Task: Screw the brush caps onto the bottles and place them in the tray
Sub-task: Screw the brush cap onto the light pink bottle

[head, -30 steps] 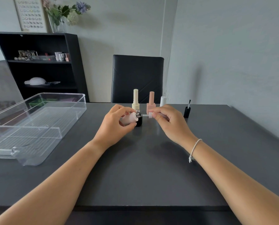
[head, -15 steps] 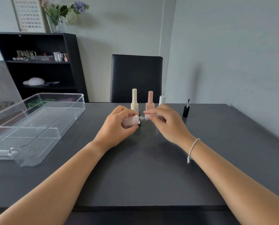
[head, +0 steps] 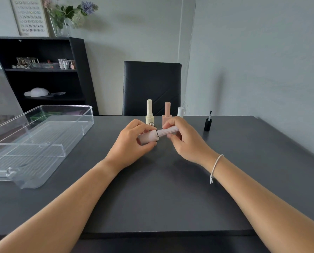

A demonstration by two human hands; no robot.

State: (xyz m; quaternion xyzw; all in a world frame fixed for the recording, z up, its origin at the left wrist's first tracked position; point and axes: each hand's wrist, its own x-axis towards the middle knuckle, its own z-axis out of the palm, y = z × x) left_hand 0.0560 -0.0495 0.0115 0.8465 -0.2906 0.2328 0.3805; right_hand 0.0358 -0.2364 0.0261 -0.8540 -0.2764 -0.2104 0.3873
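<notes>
The left hand (head: 132,143) curls round a pale pink bottle (head: 148,136), lying sideways above the desk (head: 170,198). The right hand (head: 185,141) pinches the ribbed brush cap (head: 168,130), whose end meets the bottle's neck. To do this well, keep cap and neck in one line, hold the bottle steady and roll the cap between the fingertips until it seats; a tilt would likely cross the thread. Behind stand a cream bottle (head: 149,114) and a peach bottle (head: 167,113). The clear tray (head: 43,132) waits at the left.
</notes>
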